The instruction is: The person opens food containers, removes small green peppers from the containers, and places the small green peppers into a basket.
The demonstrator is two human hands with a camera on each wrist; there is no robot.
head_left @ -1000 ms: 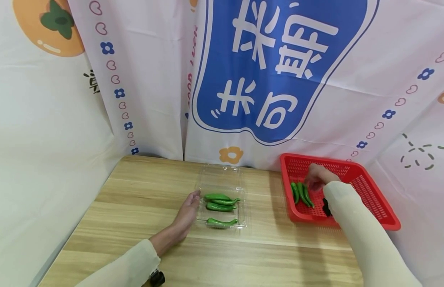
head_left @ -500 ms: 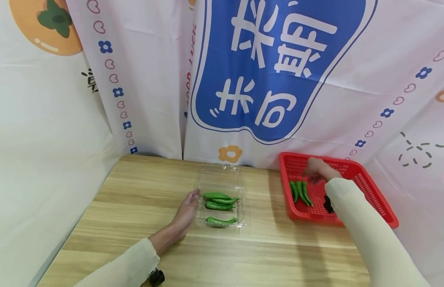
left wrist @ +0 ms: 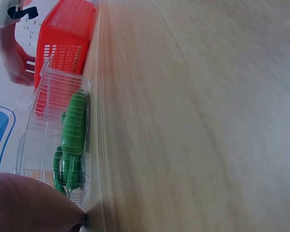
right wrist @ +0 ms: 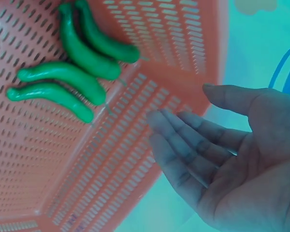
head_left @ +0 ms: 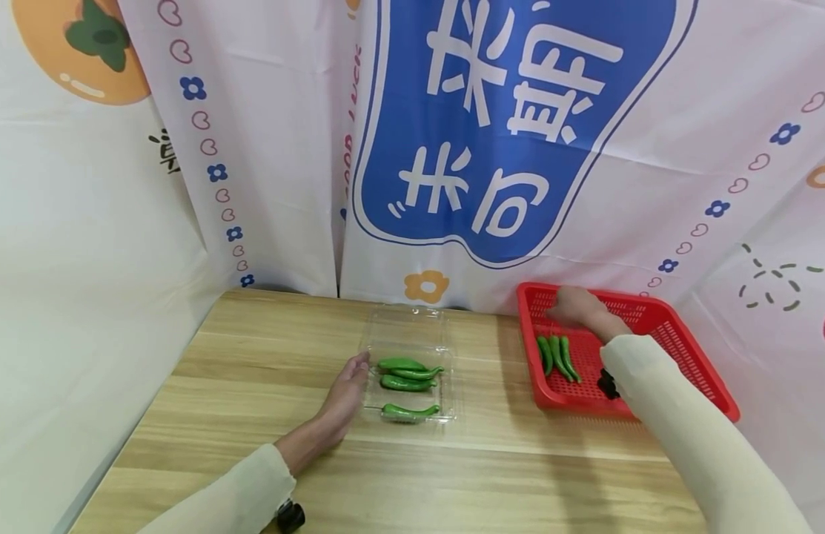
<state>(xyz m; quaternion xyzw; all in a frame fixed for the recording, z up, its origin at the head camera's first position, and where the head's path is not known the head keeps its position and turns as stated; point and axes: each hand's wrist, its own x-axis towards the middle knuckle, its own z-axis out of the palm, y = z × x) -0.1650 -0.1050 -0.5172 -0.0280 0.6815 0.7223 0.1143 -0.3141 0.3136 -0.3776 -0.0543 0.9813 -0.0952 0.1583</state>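
A clear plastic clamshell box lies with its lid folded back, several green chili peppers inside. Against its left edge rests my left hand, fingers extended; its thumb shows at the box end in the left wrist view. My right hand hovers over the back left of the red plastic basket, holding nothing. In the right wrist view the right hand's fingers are loosely bent and the thumb stands apart. More green chili peppers lie side by side on the basket floor, apart from the fingers.
Both the box and the basket stand on a wooden table, the basket at the back right by the printed cloth that hangs behind. Similar white cloth encloses the left and right sides.
My right hand has moved from beside the peppers toward the basket's back left corner, leaving the peppers there more exposed. My left hand and the box have stayed in place.
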